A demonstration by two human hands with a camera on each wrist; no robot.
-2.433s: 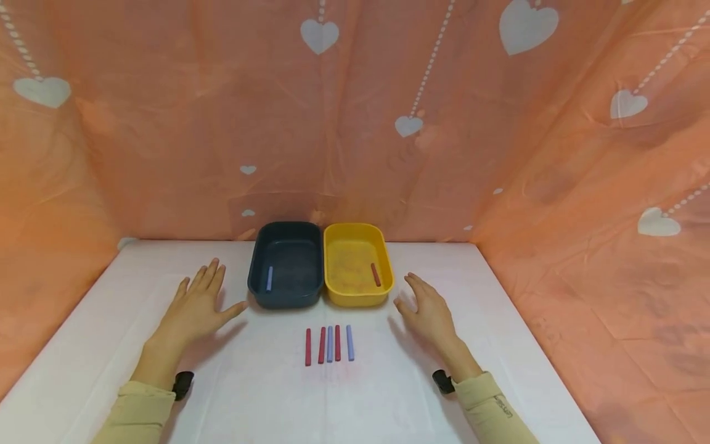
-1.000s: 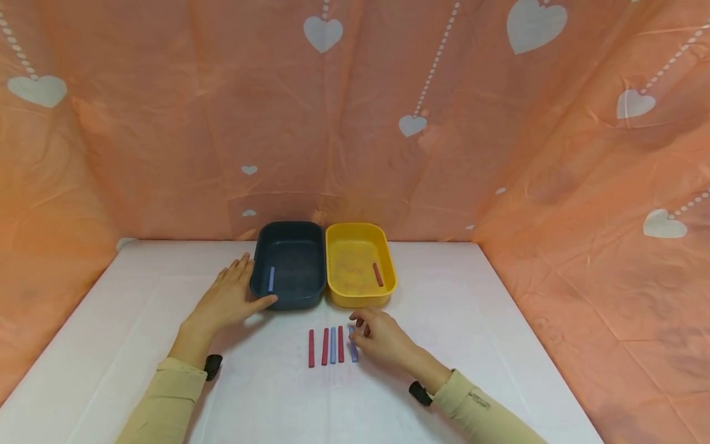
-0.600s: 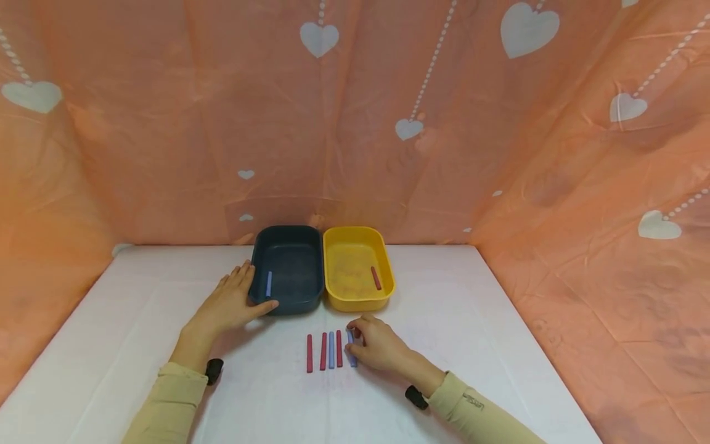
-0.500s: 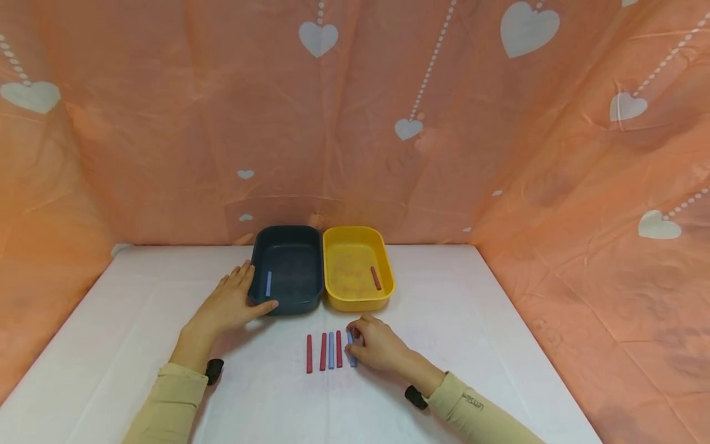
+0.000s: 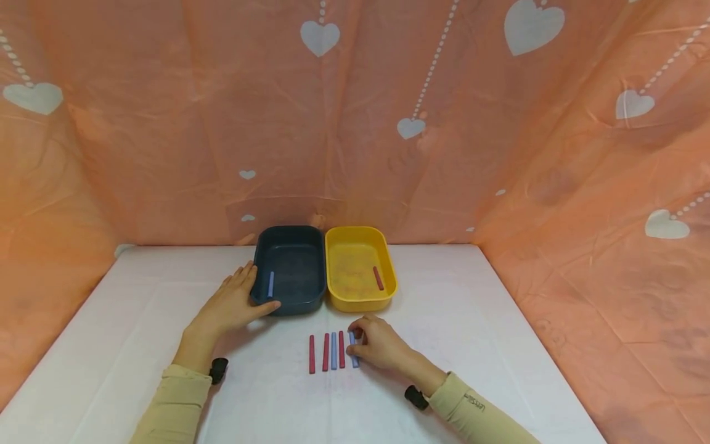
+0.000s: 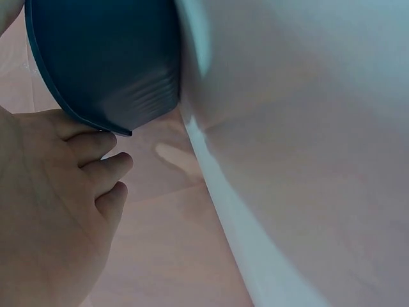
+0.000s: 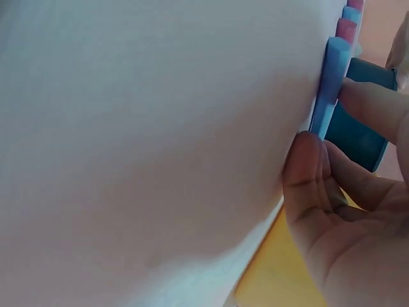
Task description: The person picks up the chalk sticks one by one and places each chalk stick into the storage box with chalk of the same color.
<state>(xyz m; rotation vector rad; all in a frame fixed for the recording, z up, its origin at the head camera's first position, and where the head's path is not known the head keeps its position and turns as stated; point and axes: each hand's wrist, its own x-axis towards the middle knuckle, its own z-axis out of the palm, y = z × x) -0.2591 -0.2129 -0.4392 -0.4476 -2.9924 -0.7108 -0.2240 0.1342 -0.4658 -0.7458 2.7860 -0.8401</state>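
Observation:
My left hand [image 5: 230,302] rests against the dark blue bin [image 5: 294,302], fingers nearly straight along its left side and thumb at the front corner. In the left wrist view fingertips [image 6: 105,173] meet the bin's rim. At the right end of a row, my right hand [image 5: 379,343] holds a blue chalk stick [image 7: 331,80] lying on the table, thumb near the middle and a curled finger at its far end. Left of it lie a red chalk stick [image 5: 341,349], a blue chalk stick [image 5: 334,351] and two more red ones.
A yellow bin [image 5: 363,305] stands against the blue bin's right side, with one red chalk stick [image 5: 378,279] inside. One blue chalk stick [image 5: 270,284] lies in the blue bin. Orange cloth with white hearts [image 5: 320,38] encloses the white table [image 5: 460,320].
From apart on either side, both hands have moved inward: the left onto the blue bin, the right down to the rightmost blue chalk stick. Over the last half second they barely move.

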